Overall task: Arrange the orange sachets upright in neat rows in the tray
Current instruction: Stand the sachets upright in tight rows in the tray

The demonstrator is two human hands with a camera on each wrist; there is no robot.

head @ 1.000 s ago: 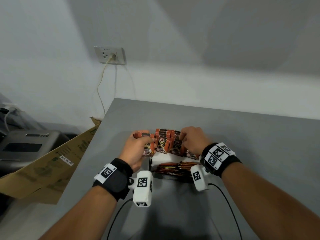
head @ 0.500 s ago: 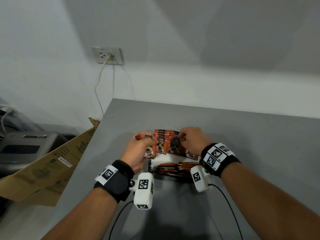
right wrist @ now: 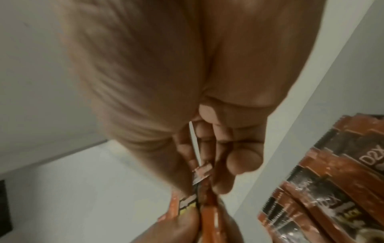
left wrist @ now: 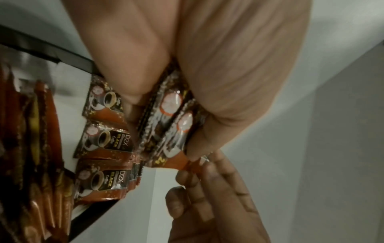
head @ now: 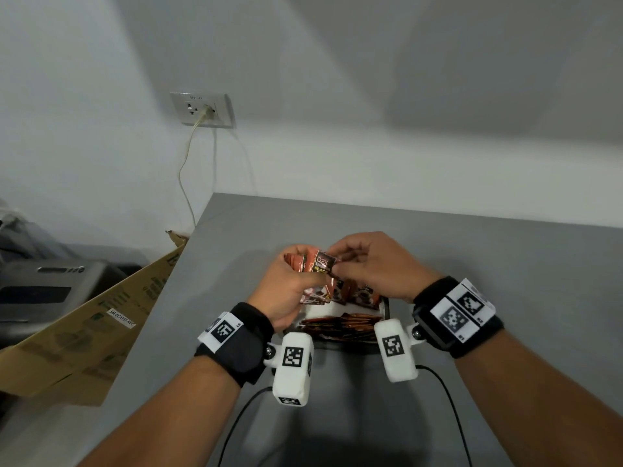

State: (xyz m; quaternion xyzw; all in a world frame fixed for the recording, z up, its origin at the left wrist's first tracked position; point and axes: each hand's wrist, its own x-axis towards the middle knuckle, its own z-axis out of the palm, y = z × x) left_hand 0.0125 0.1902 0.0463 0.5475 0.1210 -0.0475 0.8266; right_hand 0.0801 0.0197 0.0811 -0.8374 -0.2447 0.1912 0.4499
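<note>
The orange coffee sachets are printed with a black cup. My left hand grips a small bunch of sachets above the tray's left end; the same bunch of sachets shows between thumb and fingers in the left wrist view. My right hand pinches the top edge of one sachet in that bunch. More sachets stand upright along the back of the white tray. Several long sachets lie flat at its front. My hands hide the tray's far left corner.
The grey table ends at a left edge, with a cardboard box leaning beside it. A grey machine sits further left. A wall socket with a hanging cable is behind. Black cables trail from the wrist cameras.
Both hands have risen from the back row of the tray. The left hand lifted a bunch of sachets, and the right hand moved left and took the top of one.
</note>
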